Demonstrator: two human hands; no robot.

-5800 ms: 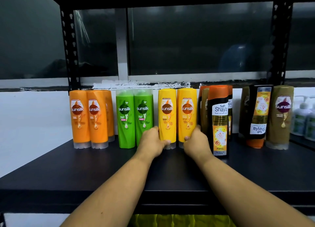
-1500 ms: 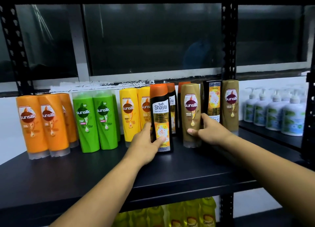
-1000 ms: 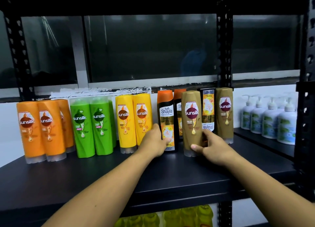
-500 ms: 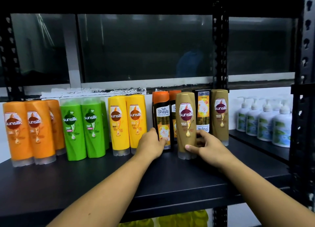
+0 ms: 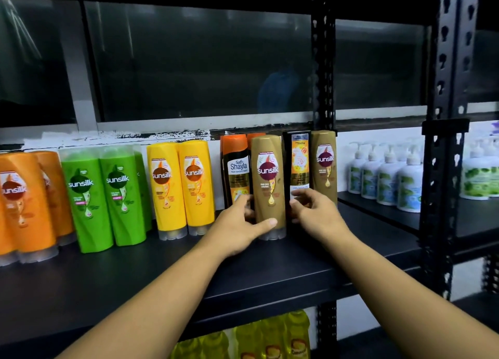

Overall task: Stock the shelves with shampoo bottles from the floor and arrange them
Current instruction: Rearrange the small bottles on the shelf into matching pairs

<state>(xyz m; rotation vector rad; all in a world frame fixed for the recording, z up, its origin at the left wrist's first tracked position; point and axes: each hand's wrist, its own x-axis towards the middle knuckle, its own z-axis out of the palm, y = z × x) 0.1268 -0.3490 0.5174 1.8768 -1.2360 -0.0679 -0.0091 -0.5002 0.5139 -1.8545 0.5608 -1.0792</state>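
Observation:
On the black shelf (image 5: 270, 272) stands a row of shampoo bottles: orange (image 5: 27, 204), green (image 5: 86, 196), yellow (image 5: 167, 186), then an orange-capped black Shayla bottle (image 5: 237, 167). My left hand (image 5: 237, 223) grips the front brown Sunsilk bottle (image 5: 268, 175) low down, thumb across its front. My right hand (image 5: 316, 213) holds the lower part of an upside-down black Shayla bottle (image 5: 299, 164) just right of it. A second brown Sunsilk bottle (image 5: 325, 164) stands at the row's right end.
A perforated black upright post (image 5: 442, 169) rises at the right. White pump bottles (image 5: 386, 175) fill the neighbouring shelf behind it. Yellow bottles (image 5: 270, 337) sit on the shelf below. A dark window runs behind the row.
My left hand moved from the orange-capped Shayla bottle to the front brown Sunsilk bottle. My right hand left that brown bottle and took the upside-down black bottle. The view shifted right.

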